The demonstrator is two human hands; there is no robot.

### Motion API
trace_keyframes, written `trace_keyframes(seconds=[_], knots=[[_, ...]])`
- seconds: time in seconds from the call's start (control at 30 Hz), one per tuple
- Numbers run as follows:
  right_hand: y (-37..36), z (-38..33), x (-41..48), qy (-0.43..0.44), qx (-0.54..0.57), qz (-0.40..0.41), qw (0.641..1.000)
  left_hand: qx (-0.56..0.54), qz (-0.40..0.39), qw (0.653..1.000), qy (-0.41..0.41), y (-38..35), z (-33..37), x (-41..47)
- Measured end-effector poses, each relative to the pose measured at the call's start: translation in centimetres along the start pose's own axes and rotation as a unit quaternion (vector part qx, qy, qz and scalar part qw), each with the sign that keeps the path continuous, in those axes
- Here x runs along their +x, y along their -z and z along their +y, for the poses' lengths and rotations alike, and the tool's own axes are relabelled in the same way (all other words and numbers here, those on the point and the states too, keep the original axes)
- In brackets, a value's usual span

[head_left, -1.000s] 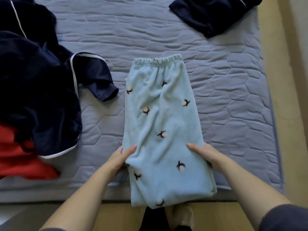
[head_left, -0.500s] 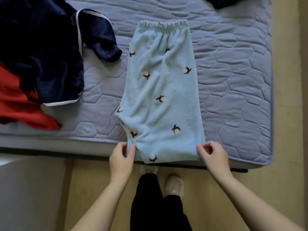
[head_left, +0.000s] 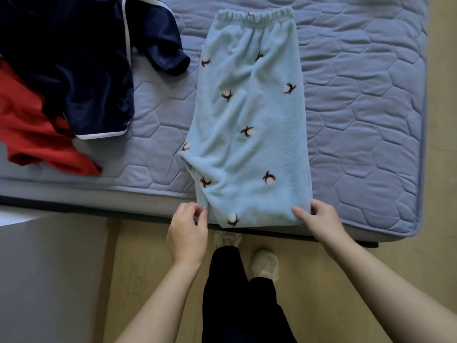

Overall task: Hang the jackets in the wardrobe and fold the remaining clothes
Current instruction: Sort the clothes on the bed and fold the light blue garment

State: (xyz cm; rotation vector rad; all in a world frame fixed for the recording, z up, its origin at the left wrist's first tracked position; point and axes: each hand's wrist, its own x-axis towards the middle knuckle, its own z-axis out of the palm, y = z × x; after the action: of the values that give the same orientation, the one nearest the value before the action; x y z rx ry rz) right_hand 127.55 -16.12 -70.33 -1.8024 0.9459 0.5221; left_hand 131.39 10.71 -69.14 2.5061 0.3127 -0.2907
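Gripping the hem was the change in the head view: a second earlier both hands lay flat across the middle of the light blue fleece pyjama trousers (head_left: pixel 249 120), and they had since slid back to the near end. The left hand (head_left: pixel 188 229) now pinched the left hem corner between thumb and curled fingers; the right hand (head_left: pixel 319 219) held the right corner, thumb on top and fingers tucked behind the fabric. The trousers lay lengthwise on the quilted blue mattress (head_left: pixel 358 107), apparently leg over leg, elastic waistband at the far end and hem at the bed's near edge. That grip suggested the lengthwise fold was done and the hem could next be carried toward the waistband. A navy garment with white piping (head_left: pixel 86 70) and a red garment (head_left: pixel 29 134) lay crumpled to the left, not yet folded.
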Motion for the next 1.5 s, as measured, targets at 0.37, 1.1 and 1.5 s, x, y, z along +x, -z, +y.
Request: trace_keyframes(seconds=[0.37,1.1,1.5], knots=[[2.5,2.1,1.6,-0.037,0.064,-0.093,0.993,-0.154,-0.139,0.973,0.102,1.0,-2.0,3.5],[2.7,-6.0,8.4,-0.098,0.153,0.000,0.983,-0.140,-0.099,0.965,0.198,0.4,-1.1,10.0],[2.2,-9.0,11.3,-0.079,0.244,-0.027,0.966,-0.432,-0.014,0.811,0.394,-1.3,-0.1,13.5]])
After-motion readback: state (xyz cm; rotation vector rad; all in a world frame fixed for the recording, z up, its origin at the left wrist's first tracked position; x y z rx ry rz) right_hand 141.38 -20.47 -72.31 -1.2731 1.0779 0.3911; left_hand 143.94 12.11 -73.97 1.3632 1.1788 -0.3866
